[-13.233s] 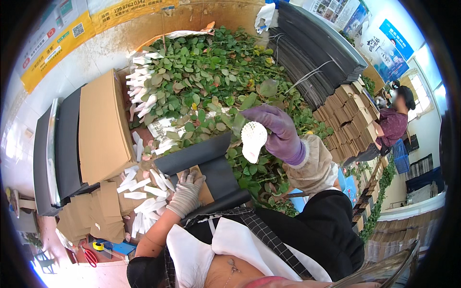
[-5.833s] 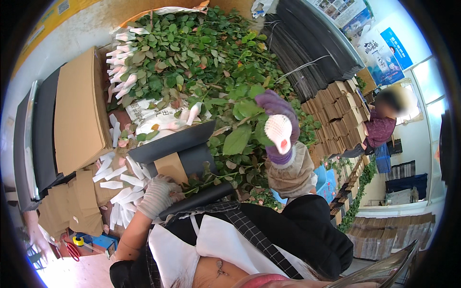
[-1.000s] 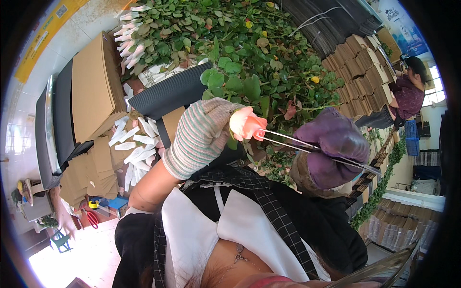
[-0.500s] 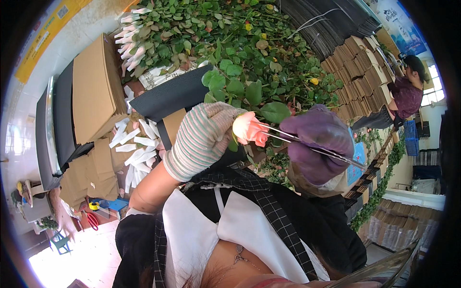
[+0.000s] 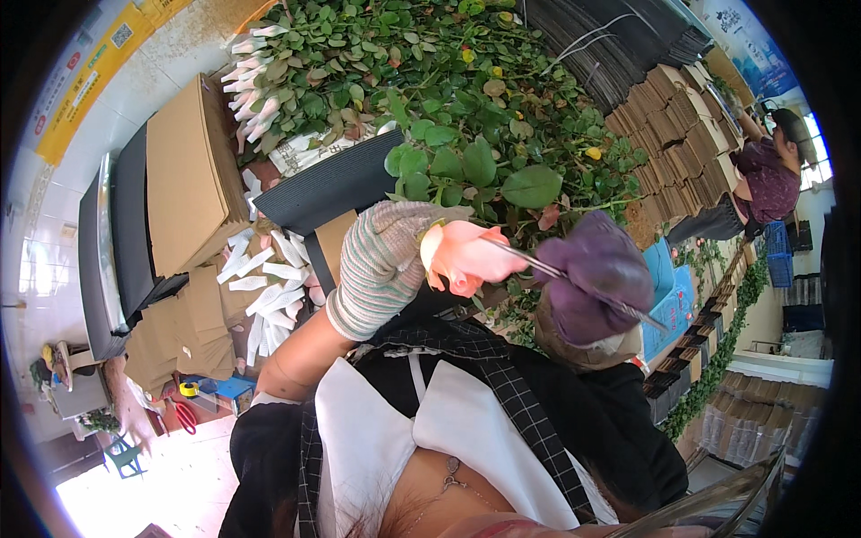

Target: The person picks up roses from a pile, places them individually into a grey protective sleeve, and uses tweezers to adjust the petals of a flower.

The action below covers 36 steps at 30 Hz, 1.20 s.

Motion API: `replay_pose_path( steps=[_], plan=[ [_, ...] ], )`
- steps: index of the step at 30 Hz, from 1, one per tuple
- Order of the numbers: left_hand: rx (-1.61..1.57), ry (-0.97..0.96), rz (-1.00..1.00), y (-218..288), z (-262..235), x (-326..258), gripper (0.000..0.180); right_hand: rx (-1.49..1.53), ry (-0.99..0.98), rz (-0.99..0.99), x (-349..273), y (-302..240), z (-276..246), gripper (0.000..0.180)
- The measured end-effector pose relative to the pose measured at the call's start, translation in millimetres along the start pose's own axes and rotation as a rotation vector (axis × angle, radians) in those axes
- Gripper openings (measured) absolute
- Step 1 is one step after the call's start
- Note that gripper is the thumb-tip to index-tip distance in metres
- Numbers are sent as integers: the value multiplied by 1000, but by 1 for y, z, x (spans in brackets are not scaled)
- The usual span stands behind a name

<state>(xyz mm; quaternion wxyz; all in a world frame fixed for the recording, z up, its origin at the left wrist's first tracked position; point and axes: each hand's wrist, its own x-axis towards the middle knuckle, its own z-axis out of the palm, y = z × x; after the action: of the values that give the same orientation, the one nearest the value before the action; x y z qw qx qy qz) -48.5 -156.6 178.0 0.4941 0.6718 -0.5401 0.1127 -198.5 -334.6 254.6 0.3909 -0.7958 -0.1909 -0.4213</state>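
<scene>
My left hand [image 5: 387, 260], in a striped knit glove, is closed around the stem of a peach-pink rose [image 5: 462, 258] and holds the bloom up close in front of me. My right hand [image 5: 594, 273], in a purple glove, grips long thin metal tweezers [image 5: 574, 282] whose tips reach into the rose's petals. Green leaves [image 5: 480, 170] of the same stem stick up just behind the bloom.
A big heap of leafy rose stems [image 5: 430, 81] covers the table ahead, with white-sleeved buds [image 5: 256, 99] at its left. Flat cardboard [image 5: 184, 170] and black corrugated sheets [image 5: 327, 179] lie at left. Stacked cartons [image 5: 682, 134] and another person [image 5: 771, 170] are at right.
The rose and both hands have come nearer to my face. The tweezers' tips have stayed in the bloom while my right hand shifted slightly right.
</scene>
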Motion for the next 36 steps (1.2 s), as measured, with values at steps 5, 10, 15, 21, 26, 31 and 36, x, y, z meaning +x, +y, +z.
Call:
replay_pose_path(
  steps=[5,10,15,21,26,31,36],
  plan=[
    [267,-34,143,-22,2,-22,48,18,51,-76,2,-22,-17,30],
    [-55,-43,-207,-6,-1,-12,36,32,-7,-75,-1,-27,-28,31],
    [-1,18,-22,1,-2,1,32,33,-131,-137,18,-38,-20,21],
    [76,-55,73,11,-15,13,23,29,-24,-188,14,-19,-13,38],
    [-19,21,-30,17,-11,13,28,-23,-66,-137,17,-18,-8,40],
    [0,36,-31,16,-8,15,35,-100,-45,-97,18,-18,-3,39],
    [-37,-24,-66,6,-7,9,34,-81,12,-107,16,-16,2,36]
  ],
)
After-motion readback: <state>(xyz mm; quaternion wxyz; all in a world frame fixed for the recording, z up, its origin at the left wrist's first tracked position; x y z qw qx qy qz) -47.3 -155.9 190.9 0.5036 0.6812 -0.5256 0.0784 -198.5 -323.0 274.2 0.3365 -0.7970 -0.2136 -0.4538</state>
